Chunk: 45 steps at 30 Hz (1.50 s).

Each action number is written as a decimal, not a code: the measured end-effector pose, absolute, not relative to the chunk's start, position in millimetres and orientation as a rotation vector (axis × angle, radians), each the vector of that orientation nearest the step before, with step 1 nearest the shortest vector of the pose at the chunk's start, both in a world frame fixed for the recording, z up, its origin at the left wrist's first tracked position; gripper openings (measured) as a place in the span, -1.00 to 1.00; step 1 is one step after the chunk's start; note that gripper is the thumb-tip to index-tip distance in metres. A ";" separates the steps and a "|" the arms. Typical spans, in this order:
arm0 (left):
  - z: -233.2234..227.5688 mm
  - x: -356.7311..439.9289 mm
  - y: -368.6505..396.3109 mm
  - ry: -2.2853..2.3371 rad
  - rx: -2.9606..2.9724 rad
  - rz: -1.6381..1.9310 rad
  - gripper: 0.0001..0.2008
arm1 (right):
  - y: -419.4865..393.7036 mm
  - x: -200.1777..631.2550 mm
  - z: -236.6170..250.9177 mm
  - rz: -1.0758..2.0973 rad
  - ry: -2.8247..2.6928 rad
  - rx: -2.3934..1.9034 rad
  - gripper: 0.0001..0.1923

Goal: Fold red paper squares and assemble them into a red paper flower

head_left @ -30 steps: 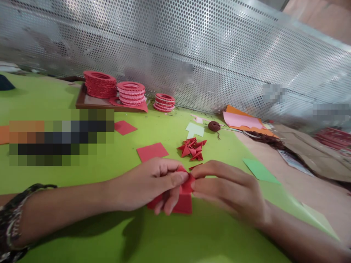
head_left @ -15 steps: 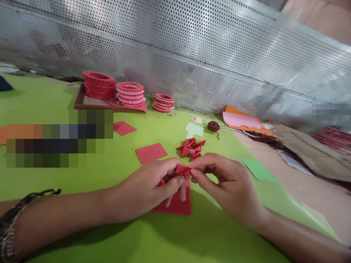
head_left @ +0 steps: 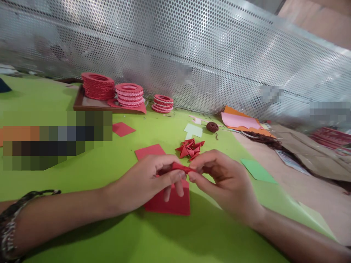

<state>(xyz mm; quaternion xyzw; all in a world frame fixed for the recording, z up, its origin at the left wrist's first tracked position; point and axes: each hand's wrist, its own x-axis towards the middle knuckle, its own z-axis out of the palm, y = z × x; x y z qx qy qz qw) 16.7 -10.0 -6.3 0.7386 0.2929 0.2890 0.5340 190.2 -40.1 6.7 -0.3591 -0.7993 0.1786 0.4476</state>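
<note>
A small folded piece of red paper (head_left: 179,167) is held up between my two hands, seen nearly edge-on. My left hand (head_left: 153,175) pinches its left part between thumb and fingers, with the lower fingers hanging loosely beneath. At its right end, the thumb and index finger of my right hand (head_left: 222,179) are closed on it. Below my left hand lies a flat red paper square (head_left: 175,202), partly covered by the fingers. Just beyond my hands is a cluster of folded red paper pieces (head_left: 189,148). Another red paper sheet (head_left: 150,151) lies behind my left hand.
Stacks of red and pink scalloped rings (head_left: 98,87) stand at the back left, some on a brown tray (head_left: 94,109). A dark yarn ball (head_left: 212,126), pale paper (head_left: 193,130) and green paper (head_left: 258,171) lie rightward. A perforated metal panel (head_left: 175,47) borders the green table.
The folded red paper has turned from showing its flat face to a thin edge. My right fingers have shifted slightly along its right end, and my left hand has moved a little left.
</note>
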 end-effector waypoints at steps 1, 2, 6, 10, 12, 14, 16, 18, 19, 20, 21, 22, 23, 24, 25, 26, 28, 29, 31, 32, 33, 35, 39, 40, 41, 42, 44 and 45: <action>-6.2 17.3 -9.1 0.708 1.753 0.687 -0.81 | -40.2 190.2 8.2 0.382 -2.010 -0.845 -0.90; -6.2 17.8 -8.4 0.725 1.748 0.680 -0.81 | -40.4 190.4 9.6 0.301 -2.053 -0.795 -0.90; -6.0 18.8 -9.1 0.791 1.781 0.672 -0.76 | -40.3 192.9 9.6 -0.044 -2.272 -0.618 -0.90; -4.1 18.5 -11.8 0.734 1.775 0.678 -0.75 | -35.9 193.9 3.0 -0.190 -2.370 -0.610 -0.91; -4.2 17.7 -12.6 0.666 1.728 0.675 -0.77 | -33.4 193.5 1.8 -0.179 -2.360 -0.606 -0.93; -5.7 16.6 -12.9 0.610 1.675 0.666 -0.83 | -32.2 193.3 3.6 -0.153 -2.332 -0.588 -0.95; -7.9 15.7 -13.0 0.565 1.633 0.665 -0.90 | -32.8 193.4 8.1 -0.089 -2.312 -0.583 -0.98; -9.3 15.3 -12.8 0.538 1.631 0.679 -0.93 | -34.4 193.5 13.4 0.042 -2.302 -0.608 -0.97; -9.5 15.5 -12.6 0.539 1.649 0.687 -0.93 | -35.1 193.5 15.5 0.122 -2.292 -0.632 -0.94; -9.2 15.8 -12.3 0.550 1.677 0.690 -0.91 | -35.8 193.3 16.9 0.213 -2.276 -0.666 -0.92; -8.5 16.3 -12.0 0.577 1.712 0.685 -0.89 | -36.2 193.0 17.4 0.307 -2.248 -0.705 -0.90; -7.5 16.9 -11.9 0.613 1.749 0.677 -0.87 | -36.4 192.5 17.1 0.395 -2.202 -0.744 -0.90; -6.4 17.5 -11.8 0.655 1.795 0.668 -0.87 | -36.4 192.0 16.1 0.472 -2.145 -0.788 -0.91; -5.3 18.1 -12.0 0.694 1.851 0.657 -0.87 | -36.4 191.3 14.6 0.529 -2.086 -0.832 -0.90; -4.4 18.5 -12.4 0.728 1.917 0.649 -0.86 | -36.3 190.6 13.0 0.566 -2.042 -0.876 -0.87; -3.8 18.8 -13.1 0.757 1.991 0.650 -0.84 | -36.2 190.0 11.4 0.594 -2.022 -0.924 -0.85; -3.8 18.8 -14.5 0.808 2.131 0.658 -0.79 | -36.3 188.8 9.2 0.634 -2.040 -1.005 -0.91; -4.3 18.5 -15.1 0.823 2.184 0.663 -0.77 | -36.6 188.3 8.5 0.652 -2.059 -1.028 -0.96; -5.8 17.6 -15.3 0.826 2.271 0.681 -0.75 | -37.5 187.5 7.5 0.674 -2.055 -1.036 -0.93; -6.6 17.0 -15.0 0.818 2.318 0.696 -0.75 | -37.9 187.1 7.1 0.692 -2.031 -1.029 -0.93; -7.3 16.3 -14.4 0.804 2.370 0.717 -0.75 | -38.3 186.8 6.6 0.728 -2.005 -1.012 -0.93; -8.5 14.9 -12.7 0.763 2.466 0.767 -0.74 | -38.7 185.9 5.4 0.867 -1.951 -0.970 -0.94; -9.5 12.5 -9.8 0.699 2.495 0.813 -0.71 | -38.4 183.8 4.0 1.132 -1.844 -0.904 -0.91; -9.5 12.0 -9.3 0.695 2.490 0.812 -0.70 | -38.4 183.4 3.9 1.142 -1.832 -0.905 -0.91; -9.4 11.6 -8.8 0.700 2.488 0.809 -0.69 | -38.4 183.1 3.8 1.136 -1.829 -0.908 -0.90; -9.1 11.2 -8.2 0.704 2.485 0.804 -0.69 | -38.6 182.8 3.7 1.124 -1.830 -0.913 -0.90; -7.7 10.8 -6.9 0.700 2.475 0.776 -0.69 | -38.7 182.7 3.4 1.114 -1.830 -0.907 -0.90; -6.5 10.7 -6.2 0.696 2.463 0.752 -0.69 | -38.6 182.8 3.2 1.123 -1.826 -0.898 -0.90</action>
